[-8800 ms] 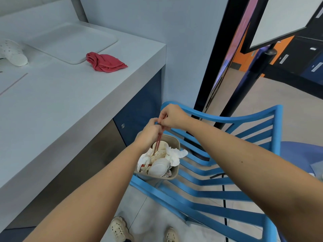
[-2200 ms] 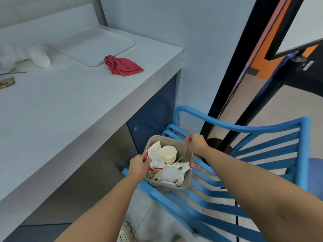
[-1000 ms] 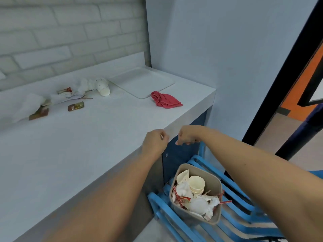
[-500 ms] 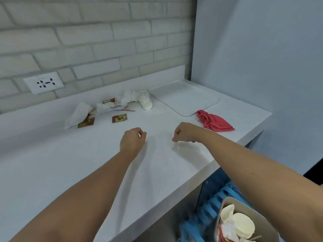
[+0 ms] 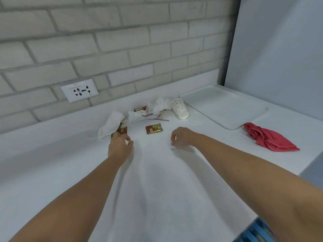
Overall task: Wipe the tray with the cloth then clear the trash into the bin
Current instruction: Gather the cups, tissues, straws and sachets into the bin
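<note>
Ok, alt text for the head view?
Two hands reach over a white counter toward trash: the left hand is at a wrapper beside a napkin, the right hand near a second wrapper. A tipped paper cup, a tray and a red cloth lie further right.

bare left hand (image 5: 120,145) and right hand (image 5: 181,138), bare forearms, a small mole on the right.

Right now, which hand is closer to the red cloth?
Right. The right hand hangs over the counter left of the red cloth, bare counter between them. The left hand lies farther left, close to a brown wrapper.
</note>
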`<state>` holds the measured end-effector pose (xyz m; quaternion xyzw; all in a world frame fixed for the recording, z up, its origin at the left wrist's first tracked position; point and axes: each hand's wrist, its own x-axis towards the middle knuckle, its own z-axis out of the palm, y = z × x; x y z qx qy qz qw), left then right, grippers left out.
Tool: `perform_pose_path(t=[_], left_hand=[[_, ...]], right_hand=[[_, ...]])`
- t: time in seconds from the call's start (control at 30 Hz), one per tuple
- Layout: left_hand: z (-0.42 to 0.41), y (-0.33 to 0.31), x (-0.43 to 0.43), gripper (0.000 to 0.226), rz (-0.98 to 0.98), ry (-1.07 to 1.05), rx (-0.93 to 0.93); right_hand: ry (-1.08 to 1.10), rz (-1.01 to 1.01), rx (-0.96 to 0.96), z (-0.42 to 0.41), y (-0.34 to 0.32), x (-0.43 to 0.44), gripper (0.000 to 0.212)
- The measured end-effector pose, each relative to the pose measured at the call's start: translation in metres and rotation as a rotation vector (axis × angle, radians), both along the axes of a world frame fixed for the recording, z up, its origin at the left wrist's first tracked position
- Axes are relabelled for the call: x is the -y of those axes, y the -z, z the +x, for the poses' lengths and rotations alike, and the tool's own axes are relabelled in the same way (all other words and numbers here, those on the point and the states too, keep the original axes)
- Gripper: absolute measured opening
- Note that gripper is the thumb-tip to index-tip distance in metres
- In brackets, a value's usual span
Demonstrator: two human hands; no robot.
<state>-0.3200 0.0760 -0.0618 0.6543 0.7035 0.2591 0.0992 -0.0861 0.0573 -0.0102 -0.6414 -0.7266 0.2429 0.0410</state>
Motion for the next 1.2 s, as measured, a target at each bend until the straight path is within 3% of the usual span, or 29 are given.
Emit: perform_pose_path(t=[0.1,0.3,0.47,0.53,0.67,0.87,1.1,1.2], left_hand=[[-0.026,-0.003,-0.015,0.026,-0.020,-0.030,-0.019],[-0.059,-0.007,-0.053,0.077,-0.225,-0.045,-0.237],[-0.065,-0.007,-0.091,0.099,-0.223,-0.039,-0.165],[-0.062,-0.003,-0.105,0.094,-0.236,-0.042,-0.147],[-0.052,0.002,-0.122,0.064,-0.202,-0.085,-0.213],[-0.048,-0.004,-0.135,0.029,-0.278,-0.086,-0.297],[-0.066,-0.022,-0.137,0.026,-0.231,-0.124,0.039],[-0.080,-0.029,-0.140,0.020,-0.173,-0.192,0.180]], right_hand=[[-0.018,0.038,0.013,-0.021,0.000,-0.025,0.034],[0.015,0.074,0.002,-0.057,0.021,-0.065,0.070],[-0.011,0.073,0.302,-0.079,0.026,-0.084,0.089],[-0.064,0.048,0.389,-0.083,0.027,-0.091,0.084],[-0.145,0.068,0.525,-0.084,0.028,-0.097,0.062],[-0.146,0.123,0.500,-0.092,0.032,-0.101,0.053],[-0.090,0.134,0.487,-0.094,0.025,-0.111,0.036],[-0.008,0.127,0.297,-0.106,0.019,-0.117,0.027]])
